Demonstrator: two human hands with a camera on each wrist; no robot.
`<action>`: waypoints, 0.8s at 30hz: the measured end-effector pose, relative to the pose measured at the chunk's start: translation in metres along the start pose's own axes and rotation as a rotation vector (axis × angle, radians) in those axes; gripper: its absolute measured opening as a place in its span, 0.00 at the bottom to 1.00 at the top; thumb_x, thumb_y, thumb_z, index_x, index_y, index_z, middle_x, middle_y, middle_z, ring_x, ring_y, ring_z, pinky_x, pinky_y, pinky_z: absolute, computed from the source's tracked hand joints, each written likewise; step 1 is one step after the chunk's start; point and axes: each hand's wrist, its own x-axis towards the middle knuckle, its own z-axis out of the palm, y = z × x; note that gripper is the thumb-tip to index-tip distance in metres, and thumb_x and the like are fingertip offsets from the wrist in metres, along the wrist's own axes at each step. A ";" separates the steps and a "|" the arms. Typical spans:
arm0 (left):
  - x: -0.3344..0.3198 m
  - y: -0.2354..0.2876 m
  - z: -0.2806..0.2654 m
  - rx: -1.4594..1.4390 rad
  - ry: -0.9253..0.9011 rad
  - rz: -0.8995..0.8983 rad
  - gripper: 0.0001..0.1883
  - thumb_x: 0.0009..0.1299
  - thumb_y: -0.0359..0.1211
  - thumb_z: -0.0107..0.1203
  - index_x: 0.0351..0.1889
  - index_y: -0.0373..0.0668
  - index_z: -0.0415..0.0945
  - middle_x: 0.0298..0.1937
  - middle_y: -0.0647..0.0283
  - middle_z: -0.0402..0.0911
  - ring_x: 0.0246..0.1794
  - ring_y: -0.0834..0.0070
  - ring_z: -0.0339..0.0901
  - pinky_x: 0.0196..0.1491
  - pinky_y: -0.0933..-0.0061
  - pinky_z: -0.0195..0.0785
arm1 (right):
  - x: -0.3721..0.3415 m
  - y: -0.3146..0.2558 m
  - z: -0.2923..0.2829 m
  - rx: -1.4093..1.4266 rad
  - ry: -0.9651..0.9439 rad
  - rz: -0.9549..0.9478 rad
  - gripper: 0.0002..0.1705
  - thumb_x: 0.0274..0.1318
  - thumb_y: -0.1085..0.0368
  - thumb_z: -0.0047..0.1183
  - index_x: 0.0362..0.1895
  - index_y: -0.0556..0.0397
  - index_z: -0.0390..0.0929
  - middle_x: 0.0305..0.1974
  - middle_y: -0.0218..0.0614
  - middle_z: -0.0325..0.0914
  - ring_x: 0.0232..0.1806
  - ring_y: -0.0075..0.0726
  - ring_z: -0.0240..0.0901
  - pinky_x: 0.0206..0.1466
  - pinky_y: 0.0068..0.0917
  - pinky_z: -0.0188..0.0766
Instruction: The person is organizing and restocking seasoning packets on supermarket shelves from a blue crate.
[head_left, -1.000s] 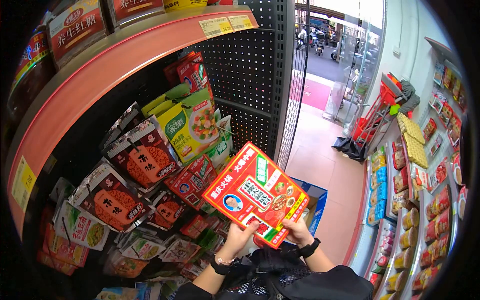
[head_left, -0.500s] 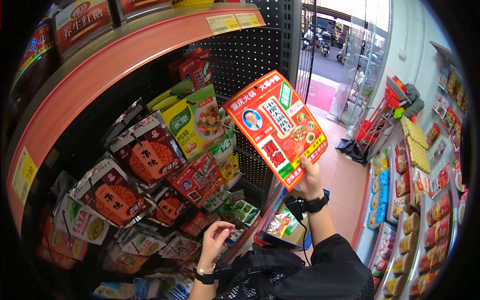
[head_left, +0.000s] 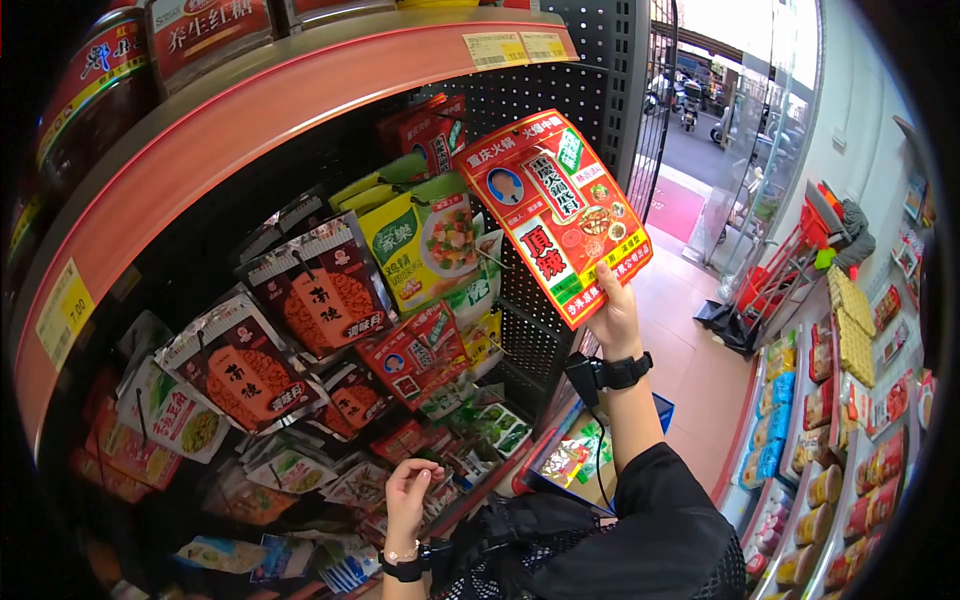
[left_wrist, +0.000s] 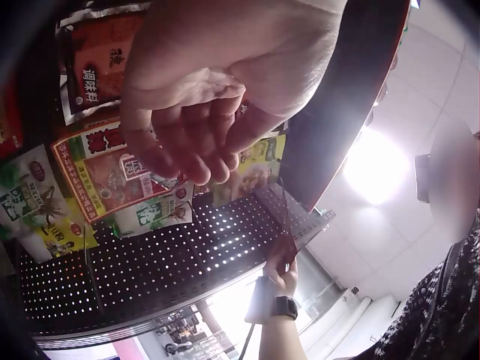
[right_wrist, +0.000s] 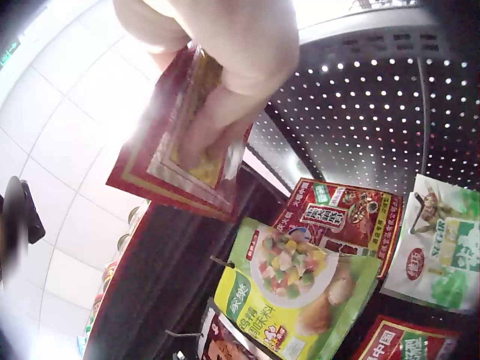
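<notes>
A flat red packet (head_left: pixel 560 215) is held up by its lower edge in my right hand (head_left: pixel 615 315), thumb on the printed front. In the right wrist view, the fingers of my right hand (right_wrist: pixel 225 82) lie against the back of the packet (right_wrist: pixel 180 150). My left hand (head_left: pixel 408 500) holds nothing, its fingers loosely bent, low in front of the hanging packets. The left wrist view shows my left hand (left_wrist: pixel 217 90) near a red packet (left_wrist: pixel 105 176). Behind the held packet hang a yellow-green packet (head_left: pixel 425 245) and more red packets (head_left: pixel 425 130).
Dark-red seasoning packets (head_left: pixel 320 290) hang on hooks beneath a shelf edge (head_left: pixel 300 60). A blue-edged box (head_left: pixel 570 455) with packets stands below my right forearm. Goods line the right-hand shelves (head_left: pixel 870 490); a red cart (head_left: pixel 780 260) stands by the glass door.
My left hand let go of the packet and moved down and left. My right hand raised the packet up toward the hanging red packets. The view has shifted slightly.
</notes>
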 end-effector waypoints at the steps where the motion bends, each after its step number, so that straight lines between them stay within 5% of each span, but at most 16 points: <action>1: 0.000 -0.001 0.000 0.000 0.006 0.002 0.05 0.62 0.25 0.44 0.33 0.34 0.69 0.31 0.63 0.74 0.33 0.78 0.71 0.41 0.78 0.64 | 0.003 0.002 0.000 0.009 -0.011 -0.005 0.22 0.52 0.65 0.43 0.51 0.59 0.56 0.48 0.41 0.65 0.47 0.36 0.65 0.49 0.34 0.64; 24: -0.001 -0.008 0.000 -0.037 0.098 -0.016 0.05 0.62 0.26 0.45 0.33 0.35 0.69 0.31 0.63 0.74 0.33 0.79 0.71 0.40 0.80 0.63 | 0.031 0.028 0.002 0.091 -0.008 0.053 0.22 0.52 0.68 0.42 0.51 0.60 0.56 0.48 0.42 0.65 0.48 0.36 0.65 0.50 0.34 0.63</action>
